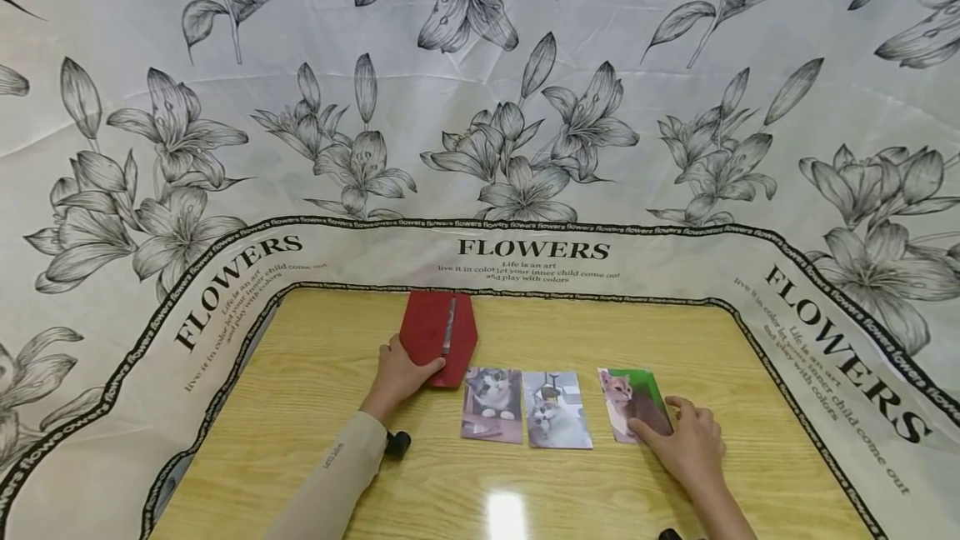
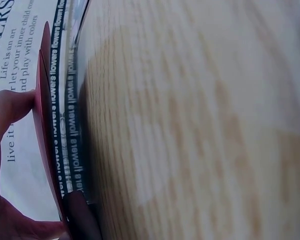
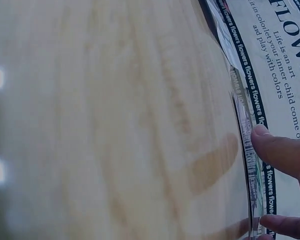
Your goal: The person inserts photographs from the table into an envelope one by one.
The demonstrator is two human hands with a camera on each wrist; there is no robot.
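Observation:
At the far left-centre of the table is a red envelope (image 1: 427,327) with pointed sides and a narrow greyish strip showing along its opening. My left hand (image 1: 408,372) grips its lower left part, thumb at the near edge. The left wrist view shows the envelope (image 2: 44,115) edge-on, beside the fingers. To the right, my right hand (image 1: 688,440) holds a cat photo card (image 1: 621,397) with a green corner, thumb over its face and fingers at its right edge. Between the hands lie two more cat photo cards, one left (image 1: 492,405) and one right (image 1: 557,411), side by side.
The wood-grain table (image 1: 337,332) is bordered by a white cloth (image 1: 525,261) with black flower prints and lettering. A small black object (image 1: 397,445) shows by the left wrist. Light glares off the table's near middle.

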